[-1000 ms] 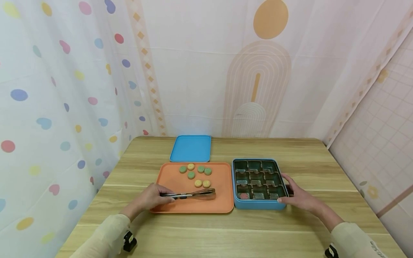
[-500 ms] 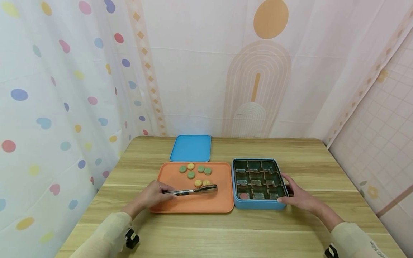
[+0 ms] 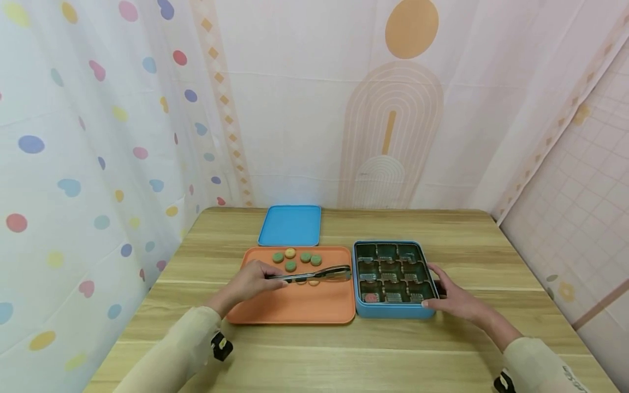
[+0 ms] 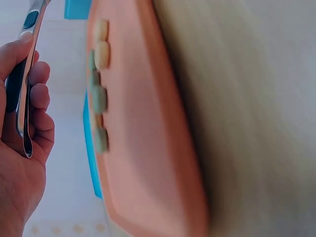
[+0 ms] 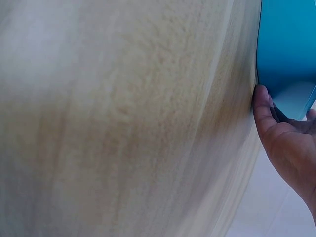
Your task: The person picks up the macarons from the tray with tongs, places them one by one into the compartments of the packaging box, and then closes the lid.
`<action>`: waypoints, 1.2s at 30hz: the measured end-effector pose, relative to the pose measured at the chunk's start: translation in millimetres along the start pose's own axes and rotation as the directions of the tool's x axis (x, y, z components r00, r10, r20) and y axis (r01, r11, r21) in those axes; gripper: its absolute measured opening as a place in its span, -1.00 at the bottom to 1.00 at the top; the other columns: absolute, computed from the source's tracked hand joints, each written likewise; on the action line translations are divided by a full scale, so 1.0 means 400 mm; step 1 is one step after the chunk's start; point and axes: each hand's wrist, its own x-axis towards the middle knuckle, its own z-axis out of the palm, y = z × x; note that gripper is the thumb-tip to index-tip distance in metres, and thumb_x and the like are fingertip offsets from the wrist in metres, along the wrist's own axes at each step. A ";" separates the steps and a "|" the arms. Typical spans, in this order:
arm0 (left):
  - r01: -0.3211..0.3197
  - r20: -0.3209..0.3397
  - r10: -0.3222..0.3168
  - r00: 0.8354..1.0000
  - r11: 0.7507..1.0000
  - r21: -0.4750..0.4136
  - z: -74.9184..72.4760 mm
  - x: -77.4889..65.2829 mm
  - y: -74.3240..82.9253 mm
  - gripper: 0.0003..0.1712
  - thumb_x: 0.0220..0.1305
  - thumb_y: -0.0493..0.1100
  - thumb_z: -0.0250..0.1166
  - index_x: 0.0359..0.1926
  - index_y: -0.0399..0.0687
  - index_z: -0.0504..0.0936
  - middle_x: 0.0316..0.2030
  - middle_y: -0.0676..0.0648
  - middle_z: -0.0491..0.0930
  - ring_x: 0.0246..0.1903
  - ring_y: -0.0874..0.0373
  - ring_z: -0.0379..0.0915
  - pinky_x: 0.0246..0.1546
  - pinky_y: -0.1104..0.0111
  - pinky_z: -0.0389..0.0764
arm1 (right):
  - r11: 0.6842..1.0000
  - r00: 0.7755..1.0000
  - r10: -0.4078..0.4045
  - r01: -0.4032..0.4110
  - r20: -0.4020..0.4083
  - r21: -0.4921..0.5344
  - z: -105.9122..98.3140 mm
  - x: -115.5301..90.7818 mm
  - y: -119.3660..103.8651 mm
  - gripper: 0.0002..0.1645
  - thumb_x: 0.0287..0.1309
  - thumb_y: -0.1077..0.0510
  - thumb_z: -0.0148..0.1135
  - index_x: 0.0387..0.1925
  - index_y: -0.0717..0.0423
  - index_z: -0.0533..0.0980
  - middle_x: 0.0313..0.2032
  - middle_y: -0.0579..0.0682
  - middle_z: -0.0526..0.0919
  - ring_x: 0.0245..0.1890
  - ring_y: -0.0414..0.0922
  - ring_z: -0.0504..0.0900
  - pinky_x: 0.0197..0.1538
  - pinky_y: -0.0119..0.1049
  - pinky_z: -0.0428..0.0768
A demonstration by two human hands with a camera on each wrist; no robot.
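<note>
My left hand [image 3: 253,283] grips a pair of metal tongs [image 4: 30,19] with dark handle grips. The tongs reach rightward over the orange tray [image 3: 295,311], and their tips lie near its right edge. On the tray are several small round cookies: green ones such as the green cookie [image 3: 290,266], and yellow ones such as the yellow cookie [image 3: 290,253]. Two of the yellow cookies are partly hidden behind the tongs. My right hand [image 3: 457,297] holds the blue box [image 3: 393,312] at its right side, thumb at the front corner. A pink cookie [image 3: 372,298] sits in its front-left compartment.
The box holds a dark divided insert [image 3: 391,271] with several compartments. Behind the tray lies a flat blue lid [image 3: 290,226]. All stand on a wooden table [image 3: 314,355], with a patterned curtain [image 3: 304,109] along its back edge.
My left hand has carried the tongs to the right and away from me, from over the tray's front part to across the two front yellow cookies. My right hand has stayed at the box.
</note>
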 end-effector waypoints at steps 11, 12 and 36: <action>-0.095 0.077 0.093 0.993 0.995 0.017 0.064 0.093 0.098 -0.77 0.30 -0.01 0.38 -0.19 -0.04 0.81 -0.53 -0.21 0.63 -0.69 0.27 0.15 -0.62 0.44 0.21 | 1.000 1.000 -0.003 0.003 0.002 -0.001 0.000 -0.003 -0.007 0.21 0.19 0.09 0.37 0.55 0.12 -0.27 0.28 0.48 0.26 0.22 0.27 0.38 0.14 0.11 0.39; -0.110 0.085 0.109 0.990 0.994 0.010 0.073 0.101 0.105 -0.77 0.30 -0.02 0.38 -0.18 -0.05 0.81 -0.52 -0.21 0.64 -0.69 0.27 0.16 -0.62 0.44 0.22 | 1.000 1.000 -0.003 0.003 0.003 0.001 0.000 -0.004 -0.008 0.21 0.19 0.09 0.37 0.55 0.12 -0.27 0.27 0.48 0.26 0.22 0.27 0.38 0.14 0.10 0.40; -0.171 0.099 0.168 0.981 0.985 0.021 0.162 0.146 0.136 -0.88 0.27 -0.03 0.41 -0.19 0.18 0.80 -0.39 0.24 0.68 -0.64 0.26 0.32 -0.55 0.40 0.39 | 1.000 1.000 -0.001 0.000 0.006 0.023 0.000 -0.002 -0.001 0.21 0.22 0.10 0.35 0.55 0.13 -0.30 0.28 0.49 0.24 0.21 0.27 0.38 0.14 0.11 0.40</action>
